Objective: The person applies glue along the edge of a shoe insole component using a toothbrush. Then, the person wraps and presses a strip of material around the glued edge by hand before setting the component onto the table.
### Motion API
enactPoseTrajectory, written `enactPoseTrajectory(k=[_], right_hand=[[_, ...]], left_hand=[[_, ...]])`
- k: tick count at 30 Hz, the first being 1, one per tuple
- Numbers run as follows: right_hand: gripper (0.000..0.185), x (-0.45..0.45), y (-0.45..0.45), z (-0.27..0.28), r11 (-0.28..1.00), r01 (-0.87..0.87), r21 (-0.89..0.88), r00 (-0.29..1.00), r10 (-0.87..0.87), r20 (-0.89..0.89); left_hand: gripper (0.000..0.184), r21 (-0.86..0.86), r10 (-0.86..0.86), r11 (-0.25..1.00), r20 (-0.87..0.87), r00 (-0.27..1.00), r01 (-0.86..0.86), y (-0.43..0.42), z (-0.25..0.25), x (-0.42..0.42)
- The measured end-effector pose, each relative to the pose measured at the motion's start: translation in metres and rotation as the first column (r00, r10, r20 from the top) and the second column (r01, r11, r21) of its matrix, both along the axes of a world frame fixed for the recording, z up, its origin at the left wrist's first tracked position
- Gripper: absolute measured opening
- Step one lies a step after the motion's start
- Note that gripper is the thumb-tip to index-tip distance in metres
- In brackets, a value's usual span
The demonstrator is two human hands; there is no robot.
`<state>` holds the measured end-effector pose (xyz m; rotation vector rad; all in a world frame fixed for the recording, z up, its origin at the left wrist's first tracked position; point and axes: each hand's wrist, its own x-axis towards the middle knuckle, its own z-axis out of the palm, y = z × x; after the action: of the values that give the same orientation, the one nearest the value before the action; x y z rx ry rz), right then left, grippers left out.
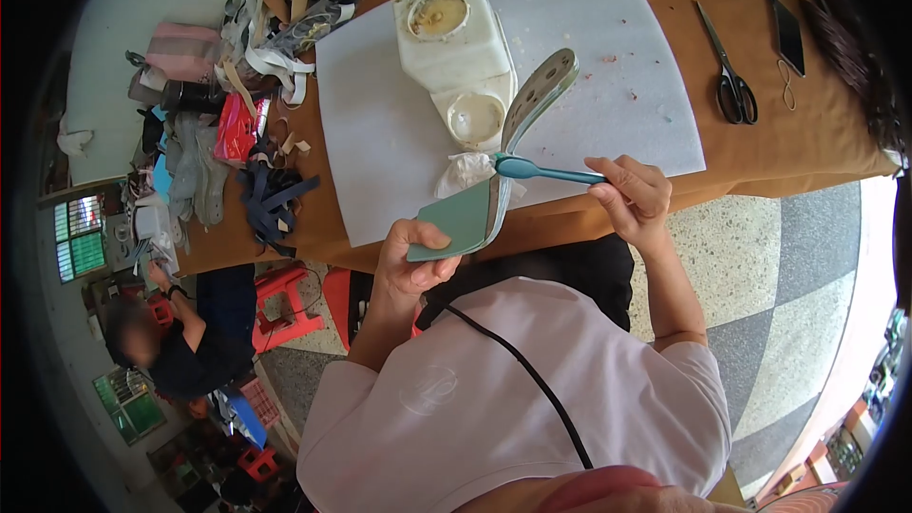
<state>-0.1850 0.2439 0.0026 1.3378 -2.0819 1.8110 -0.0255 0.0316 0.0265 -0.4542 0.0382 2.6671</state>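
Observation:
My left hand (pixel 418 255) grips a stack of green sheet pieces (pixel 461 218) at its lower end, fingers closed round it. From the stack's far end a curved, perforated strip (pixel 541 95) bends up and away. My right hand (pixel 632 192) is closed on the handle of a blue brush (pixel 546 173), whose head touches the stack where the strip bends off. Just beyond stands a white plastic container (pixel 451 52) with a round opening holding yellowish stuff and a lower round cup (pixel 475 121). A crumpled white cloth (pixel 465 173) lies beside the cup, partly behind the stack.
A white sheet (pixel 370 133) covers part of the brown tabletop (pixel 684 38). Black scissors (pixel 730 85) lie to the right, with dark strips beyond. Scraps and bags (pixel 271 47) are heaped on the left. Another person (pixel 176 342) is at lower left, near red stools (pixel 285 304).

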Motion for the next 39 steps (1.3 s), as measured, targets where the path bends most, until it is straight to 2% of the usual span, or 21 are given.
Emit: enactPoseTrajectory(k=[8,13,16,19,22,24,27,30,35,39], right_hand=[[0.016,-0.014,0.002,0.007,0.954,0.277,-0.113,0.957,-0.264,0.123],[0.014,-0.013,0.001,0.004,0.957,0.270,-0.107,0.951,-0.248,0.185],[0.015,-0.007,0.001,0.004,0.966,0.232,-0.116,0.964,-0.213,0.158],[0.017,0.000,0.001,0.007,0.991,0.123,-0.054,0.990,-0.119,0.076],[0.017,0.006,0.000,0.006,0.997,0.078,-0.026,0.995,-0.076,0.071],[0.016,0.005,0.000,0.006,0.994,0.094,-0.047,0.993,-0.090,0.078],[0.016,-0.001,0.002,0.004,0.963,0.252,-0.092,0.961,-0.238,0.144],[0.015,-0.008,0.001,0.001,0.933,0.339,-0.120,0.934,-0.319,0.159],[0.015,-0.007,-0.001,0.001,0.928,0.350,-0.123,0.928,-0.326,0.183],[0.015,-0.002,-0.002,0.000,0.951,0.271,-0.146,0.954,-0.246,0.172]], left_hand=[[0.020,-0.025,0.012,1.000,-0.049,0.999,-0.014,-0.007,-0.008,0.009],[0.020,-0.030,0.032,0.999,-0.040,0.999,-0.033,-0.005,-0.007,0.011],[0.020,-0.031,0.033,0.999,-0.056,0.998,-0.035,-0.006,-0.009,0.011],[0.020,-0.020,0.027,0.999,-0.066,0.997,-0.028,-0.006,-0.008,0.010],[0.020,-0.020,0.023,1.000,-0.081,0.996,-0.024,-0.007,-0.009,0.010],[0.020,-0.018,0.019,1.000,-0.093,0.995,-0.021,-0.007,-0.009,0.010],[0.020,-0.023,0.019,1.000,-0.069,0.997,-0.021,-0.006,-0.008,0.010],[0.020,-0.041,-0.008,0.999,-0.050,0.999,0.006,-0.006,-0.008,0.010],[0.020,-0.037,0.002,0.999,-0.057,0.998,-0.004,-0.006,-0.008,0.010],[0.020,-0.049,0.039,0.998,-0.021,0.999,-0.040,-0.006,-0.010,0.010]])
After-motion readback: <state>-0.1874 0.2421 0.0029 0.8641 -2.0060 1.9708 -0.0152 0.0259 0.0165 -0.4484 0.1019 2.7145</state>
